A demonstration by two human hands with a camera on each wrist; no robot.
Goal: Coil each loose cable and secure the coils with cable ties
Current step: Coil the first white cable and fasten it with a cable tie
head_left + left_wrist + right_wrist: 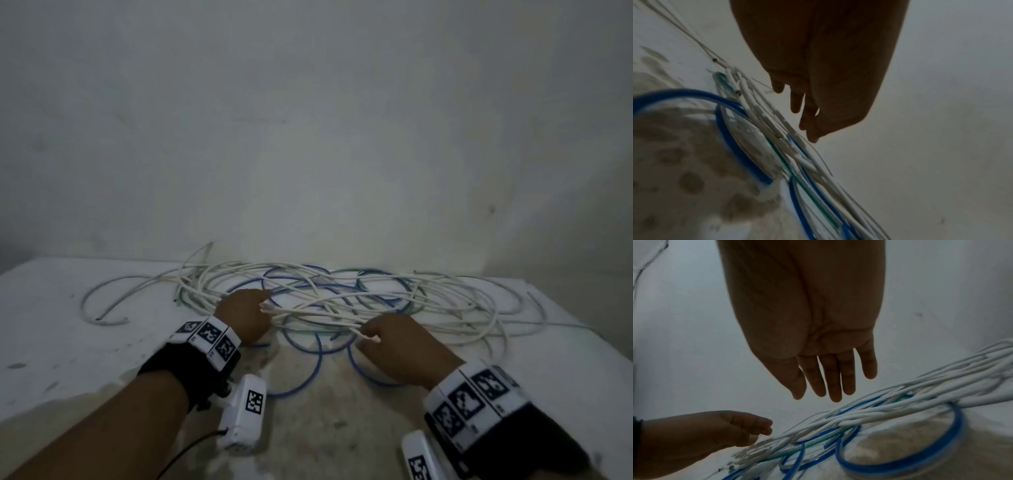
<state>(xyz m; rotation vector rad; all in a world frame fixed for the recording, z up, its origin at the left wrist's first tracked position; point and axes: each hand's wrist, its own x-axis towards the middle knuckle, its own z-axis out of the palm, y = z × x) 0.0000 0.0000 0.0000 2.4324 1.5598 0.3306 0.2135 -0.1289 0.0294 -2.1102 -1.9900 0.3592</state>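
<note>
A: Where are the cables?

B: All in one tangle on the white table (51, 308), heaped toward its far edge against the wall (308, 120). The white cables (342, 274) make up most of it. The blue cable (318, 363) loops out of the near side of the heap toward the person, and a thin green cable (813, 438) threads through the middle.

A: And the hands?

B: Both sit at the near edge of the heap. The left hand (245, 317) has its fingers loosely bent beside a bunch of white strands. I cannot tell whether it pinches one. The right hand (394, 346) looks curled from the head view, yet the right wrist view shows its fingers straight and spread above the strands, holding nothing.

A: How would the cables handle?

B: I judge them light and springy, with a smooth jacket that may slip. The loops look likely to snag each other, so take a free end, such as the white one left of the heap, and draw it out slowly.

A: Any writing?

B: Only patterned black-and-white markers on the wristbands (209, 337), with no readable words. I see no cable ties.
</note>
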